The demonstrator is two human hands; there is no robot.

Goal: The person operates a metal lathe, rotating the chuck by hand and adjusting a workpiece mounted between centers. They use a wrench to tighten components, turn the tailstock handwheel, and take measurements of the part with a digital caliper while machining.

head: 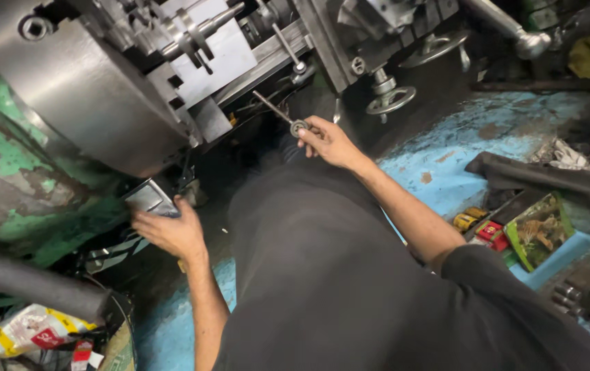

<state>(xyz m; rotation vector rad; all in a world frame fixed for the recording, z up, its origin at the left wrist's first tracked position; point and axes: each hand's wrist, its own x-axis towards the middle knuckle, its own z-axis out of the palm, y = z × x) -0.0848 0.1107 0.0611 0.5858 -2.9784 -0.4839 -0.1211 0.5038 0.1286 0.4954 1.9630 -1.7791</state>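
Note:
I look down at a large lathe with a big round steel chuck [88, 89] on the left. My right hand [329, 142] grips the knob end of a thin metal lever handle [277, 112] that juts out from the machine's carriage. My left hand [170, 232] rests on a flat grey metal piece [149, 198] just below the chuck, fingers spread over its near edge. My dark trousers fill the middle of the view between both arms.
Handwheels [391, 99] and a long lever [508, 27] hang off the carriage at top right. A worn blue floor [460, 144] holds dark cloth, small boxes [491, 233] and a green packet. The lathe body [6, 158] has chipped green paint. Crumpled wrappers [34, 330] lie lower left.

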